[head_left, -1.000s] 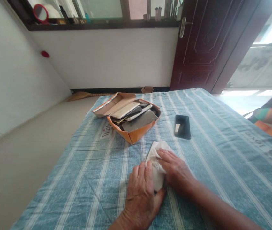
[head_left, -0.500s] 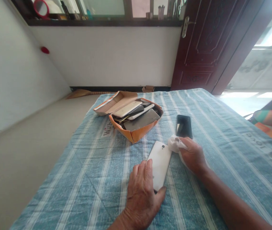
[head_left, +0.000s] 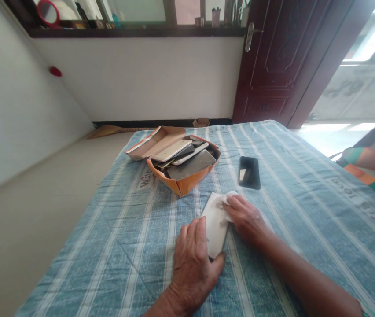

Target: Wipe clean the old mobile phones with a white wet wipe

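A white smartphone (head_left: pixel 214 226) lies back up on the striped cloth, its top tilted away from me. My left hand (head_left: pixel 196 259) grips its lower left side, fingers along the edge and thumb at the bottom corner. In my right hand (head_left: pixel 247 219) is a crumpled white tissue (head_left: pixel 229 203), pressed onto the phone's upper right part and hiding the camera there. Beyond my right hand rests a black smartphone (head_left: pixel 249 173), screen up. Farther left stands an open orange cardboard box (head_left: pixel 192 182), filled with several used phones (head_left: pixel 172 151).
A blue and white striped cloth (head_left: pixel 115 246) covers the surface under everything. Past its far edge are a white wall, a dark red door (head_left: pixel 273 66) and a broom (head_left: pixel 108 130) on the floor. Colourful fabric (head_left: pixel 362 163) shows at the right.
My right hand has moved left with the tissue, from beside the white smartphone onto its upper back. My left hand keeps its grip. The view has shifted slightly.
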### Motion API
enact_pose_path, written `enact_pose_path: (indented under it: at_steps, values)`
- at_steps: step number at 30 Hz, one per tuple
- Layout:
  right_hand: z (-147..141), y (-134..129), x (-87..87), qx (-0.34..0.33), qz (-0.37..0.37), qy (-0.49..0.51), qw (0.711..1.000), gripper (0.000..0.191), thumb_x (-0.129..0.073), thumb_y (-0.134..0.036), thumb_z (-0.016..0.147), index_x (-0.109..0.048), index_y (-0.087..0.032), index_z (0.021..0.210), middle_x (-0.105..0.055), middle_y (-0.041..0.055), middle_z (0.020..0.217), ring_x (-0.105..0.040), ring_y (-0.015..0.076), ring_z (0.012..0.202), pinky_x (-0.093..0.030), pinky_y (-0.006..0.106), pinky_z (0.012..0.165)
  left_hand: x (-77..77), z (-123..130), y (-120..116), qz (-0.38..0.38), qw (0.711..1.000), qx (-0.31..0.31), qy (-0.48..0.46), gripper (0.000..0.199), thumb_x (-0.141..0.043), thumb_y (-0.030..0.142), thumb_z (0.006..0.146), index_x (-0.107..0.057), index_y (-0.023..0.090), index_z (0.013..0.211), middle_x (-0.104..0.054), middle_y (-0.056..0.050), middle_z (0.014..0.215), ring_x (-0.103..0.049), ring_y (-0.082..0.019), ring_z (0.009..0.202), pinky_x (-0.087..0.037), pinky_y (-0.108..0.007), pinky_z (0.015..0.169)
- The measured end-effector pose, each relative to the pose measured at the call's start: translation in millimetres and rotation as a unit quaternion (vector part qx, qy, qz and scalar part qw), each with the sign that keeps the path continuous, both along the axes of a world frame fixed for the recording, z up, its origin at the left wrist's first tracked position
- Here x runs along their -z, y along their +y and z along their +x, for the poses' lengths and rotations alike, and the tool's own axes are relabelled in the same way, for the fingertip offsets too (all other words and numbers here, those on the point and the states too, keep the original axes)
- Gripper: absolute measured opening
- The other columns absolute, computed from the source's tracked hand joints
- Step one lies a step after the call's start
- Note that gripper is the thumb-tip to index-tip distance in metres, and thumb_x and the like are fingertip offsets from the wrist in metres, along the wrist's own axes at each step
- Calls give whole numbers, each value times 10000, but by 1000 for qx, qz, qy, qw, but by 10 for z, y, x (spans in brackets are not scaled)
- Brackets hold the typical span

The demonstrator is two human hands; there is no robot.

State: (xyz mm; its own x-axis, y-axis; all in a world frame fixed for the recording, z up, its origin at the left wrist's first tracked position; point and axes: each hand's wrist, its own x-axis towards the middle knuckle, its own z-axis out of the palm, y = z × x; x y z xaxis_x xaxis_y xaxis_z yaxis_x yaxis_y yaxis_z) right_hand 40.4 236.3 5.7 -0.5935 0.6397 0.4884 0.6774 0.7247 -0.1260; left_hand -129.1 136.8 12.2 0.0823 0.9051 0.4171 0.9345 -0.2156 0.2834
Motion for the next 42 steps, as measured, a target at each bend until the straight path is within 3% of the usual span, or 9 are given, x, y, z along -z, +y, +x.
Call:
enact_pose_path:
  at_steps: [4, 9, 15, 19, 21, 27, 35, 42]
  values:
    - [4, -16, 1, 29, -9, 26, 999, 303, -365, -66, 923, -637, -161, 830, -582, 93, 858, -507, 222, 840, -499, 347, 711, -6, -3, 1, -11, 1000, -5, -4, 699, -705, 210, 626, -412, 99, 1251, -586, -144, 1111, -525, -302, 979, -478, -478, 870]
    - [-91, -129, -10, -74, -18, -5, 997, 257, -420, -118, 935, -637, -159, 803, -576, 80, 844, -496, 212, 820, -483, 338, 708, 2, -9, -12, -14, 1000, -1, -7, 697, -695, 209, 637, -399, 106, 1260, -579, -142, 1129, -522, -302, 991, -481, -475, 876]
    - [-116, 0, -40, -29, -43, 0, 999, 212, -461, -85, 916, -634, -135, 803, -586, 85, 860, -491, 211, 857, -473, 339, 746, 24, 9, -18, -5, 1000, -13, -10, 721, -689, 214, 620, -396, 118, 1272, -576, -138, 1133, -529, -308, 1000, -485, -477, 877]
    - [-233, -39, -75, -124, -43, -72, 989, 161, -512, -177, 926, -632, -139, 826, -580, 63, 869, -487, 202, 841, -456, 342, 725, 36, 8, -14, 14, 1000, -10, -8, 744, -669, 190, 619, -368, 130, 1298, -579, -132, 1118, -541, -294, 980, -498, -456, 862]
    - [-258, -1, -110, -139, -43, -92, 985, 164, -508, -202, 934, -630, -145, 842, -582, 59, 882, -485, 198, 840, -450, 338, 720, 29, 7, -15, 16, 1000, -9, -5, 775, -676, 195, 618, -345, 122, 1316, -583, -132, 1107, -543, -291, 973, -504, -444, 848]
    - [-205, 247, -160, -61, -49, -84, 993, 126, -516, -166, 925, -630, -147, 873, -589, 64, 877, -488, 198, 867, -451, 318, 742, 2, 15, -19, 8, 1000, -22, 9, 818, -705, 236, 618, -328, 107, 1333, -593, -137, 1086, -546, -297, 950, -507, -448, 825]
    - [-287, -86, -59, -110, -14, -84, 990, 144, -536, -162, 907, -624, -144, 794, -575, 62, 870, -482, 199, 818, -460, 333, 685, 32, 3, 0, 16, 1000, -10, -2, 828, -673, 200, 620, -301, 155, 1359, -597, -111, 1071, -561, -281, 913, -511, -425, 799]
    - [-193, -36, -67, -43, -62, -63, 995, 162, -497, -100, 900, -612, -134, 793, -572, 79, 873, -469, 202, 840, -469, 330, 718, -34, -10, 6, -42, 999, -16, -1, 898, -740, 333, 624, -294, 111, 1371, -600, -136, 1104, -555, -312, 991, -502, -444, 816]
